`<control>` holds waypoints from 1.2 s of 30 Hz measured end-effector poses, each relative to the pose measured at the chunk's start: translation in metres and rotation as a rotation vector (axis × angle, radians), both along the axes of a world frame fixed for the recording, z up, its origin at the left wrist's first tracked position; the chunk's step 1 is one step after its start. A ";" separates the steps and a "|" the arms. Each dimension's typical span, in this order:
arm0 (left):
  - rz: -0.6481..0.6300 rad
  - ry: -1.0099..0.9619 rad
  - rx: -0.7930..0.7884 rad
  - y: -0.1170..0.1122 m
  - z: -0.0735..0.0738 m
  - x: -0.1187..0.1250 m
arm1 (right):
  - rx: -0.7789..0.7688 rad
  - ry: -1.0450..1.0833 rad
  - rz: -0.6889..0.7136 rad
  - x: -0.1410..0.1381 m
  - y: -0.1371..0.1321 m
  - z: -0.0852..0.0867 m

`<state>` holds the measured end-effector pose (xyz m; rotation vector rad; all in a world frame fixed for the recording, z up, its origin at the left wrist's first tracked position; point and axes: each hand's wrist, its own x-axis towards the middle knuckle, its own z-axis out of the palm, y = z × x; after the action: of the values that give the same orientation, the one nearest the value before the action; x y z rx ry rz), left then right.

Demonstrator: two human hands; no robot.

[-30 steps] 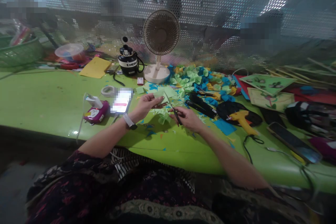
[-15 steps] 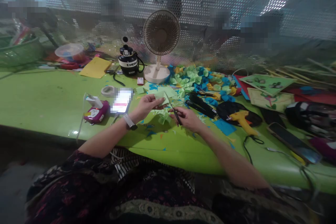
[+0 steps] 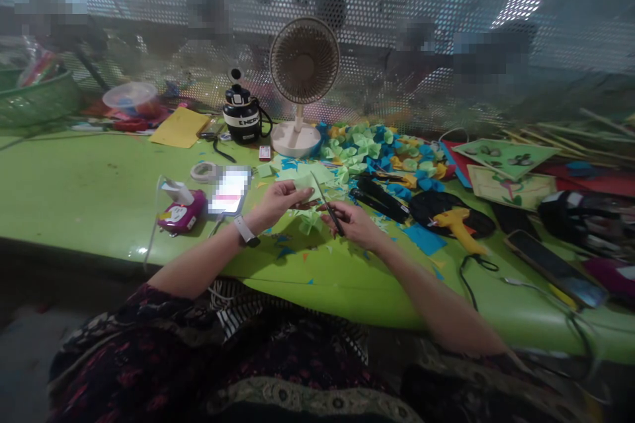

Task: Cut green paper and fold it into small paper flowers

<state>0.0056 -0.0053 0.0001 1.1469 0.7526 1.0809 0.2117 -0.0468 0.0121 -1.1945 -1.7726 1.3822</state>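
My left hand pinches a small light-green piece of paper above the green table. My right hand is closed round the handles of black scissors, whose blades point up and left toward that paper. Light-green cut pieces lie on the table between and under the two hands, with small blue scraps scattered around them.
A phone and a pink gadget lie left of my hands, tape behind. A fan and black jug stand at the back. Folded paper shapes, a yellow glue gun and another phone lie right.
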 end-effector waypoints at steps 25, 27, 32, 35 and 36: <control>-0.036 -0.112 -0.081 0.000 0.004 -0.003 | 0.001 -0.040 0.069 0.001 0.000 -0.001; -0.034 -0.121 -0.083 -0.001 0.005 -0.003 | 0.003 -0.046 0.065 0.001 0.001 -0.002; -0.035 -0.141 -0.099 -0.001 0.003 -0.001 | 0.015 -0.054 0.057 0.001 0.001 -0.003; -0.035 -0.150 -0.102 0.000 0.002 0.000 | 0.023 -0.061 0.059 0.002 0.002 -0.003; -0.035 -0.154 -0.103 0.000 0.002 0.000 | 0.024 -0.062 0.061 0.002 0.002 -0.004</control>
<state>0.0058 -0.0052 0.0017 0.9743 0.6570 1.0758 0.2137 -0.0451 0.0085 -1.1915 -1.8774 1.3678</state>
